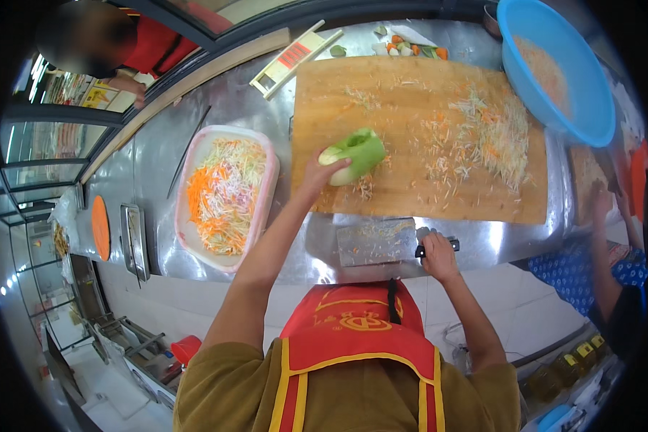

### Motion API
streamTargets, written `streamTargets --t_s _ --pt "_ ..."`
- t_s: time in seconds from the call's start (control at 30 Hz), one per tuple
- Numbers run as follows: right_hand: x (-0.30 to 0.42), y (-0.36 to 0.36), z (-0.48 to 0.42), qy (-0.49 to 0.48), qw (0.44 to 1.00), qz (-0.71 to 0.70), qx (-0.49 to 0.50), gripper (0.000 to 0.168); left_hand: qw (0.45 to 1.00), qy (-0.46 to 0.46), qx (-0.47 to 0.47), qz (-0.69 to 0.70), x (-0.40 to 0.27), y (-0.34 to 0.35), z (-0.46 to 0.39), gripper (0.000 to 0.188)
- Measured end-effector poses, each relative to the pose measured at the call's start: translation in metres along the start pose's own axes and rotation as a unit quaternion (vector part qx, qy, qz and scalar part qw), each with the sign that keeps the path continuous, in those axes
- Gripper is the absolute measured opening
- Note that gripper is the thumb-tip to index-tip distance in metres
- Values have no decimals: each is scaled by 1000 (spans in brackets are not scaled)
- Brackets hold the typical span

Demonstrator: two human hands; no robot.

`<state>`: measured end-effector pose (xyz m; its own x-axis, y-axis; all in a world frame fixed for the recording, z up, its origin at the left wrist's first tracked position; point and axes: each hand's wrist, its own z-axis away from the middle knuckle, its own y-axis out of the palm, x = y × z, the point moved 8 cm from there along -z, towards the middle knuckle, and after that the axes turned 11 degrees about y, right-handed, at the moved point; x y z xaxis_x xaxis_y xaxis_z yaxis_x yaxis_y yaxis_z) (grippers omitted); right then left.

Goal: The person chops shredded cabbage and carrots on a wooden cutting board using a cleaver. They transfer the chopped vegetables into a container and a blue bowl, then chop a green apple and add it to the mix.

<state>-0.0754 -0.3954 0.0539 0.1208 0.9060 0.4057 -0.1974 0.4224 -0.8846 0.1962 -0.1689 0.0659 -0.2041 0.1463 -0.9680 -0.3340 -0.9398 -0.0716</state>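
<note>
My left hand (322, 170) holds a pale green vegetable (368, 150), perhaps a radish, with a hollow in its upper side. It is over the left part of a wooden cutting board (324, 102). Below the board's near edge, a cleaver (375, 245) rests flat on the steel table, vegetable bits stuck to its blade. My right hand (439, 258) is closed around its black handle. Shredded white, green and orange vegetables (499, 135) are heaped on the board's right side. Left of my left hand stands a white tub (182, 183) holding shredded vegetables (228, 189).
A large blue basin (599, 97) with shreds overhangs the board's far right corner. At the back are a slicer-grater (294, 56) and vegetable scraps (405, 48). Leftward lie a thin dark rod (189, 151), metal tray (135, 240) and orange disc (101, 228). A co-worker's hand (602, 202) is at right; another person stands behind the window.
</note>
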Motion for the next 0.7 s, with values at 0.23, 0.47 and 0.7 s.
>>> streamTargets --t_s 0.23,0.47,0.7 --pt "9 -37 40 115 983 -134 49 44 990 3 58 -126 1 -9 -3 67" --pt "-3 -39 60 268 798 -538 43 25 958 91 -34 -269 14 -36 -3 72" --pt "-32 -37 30 402 697 -592 31 32 900 146 69 -404 -42 5 -2 84"
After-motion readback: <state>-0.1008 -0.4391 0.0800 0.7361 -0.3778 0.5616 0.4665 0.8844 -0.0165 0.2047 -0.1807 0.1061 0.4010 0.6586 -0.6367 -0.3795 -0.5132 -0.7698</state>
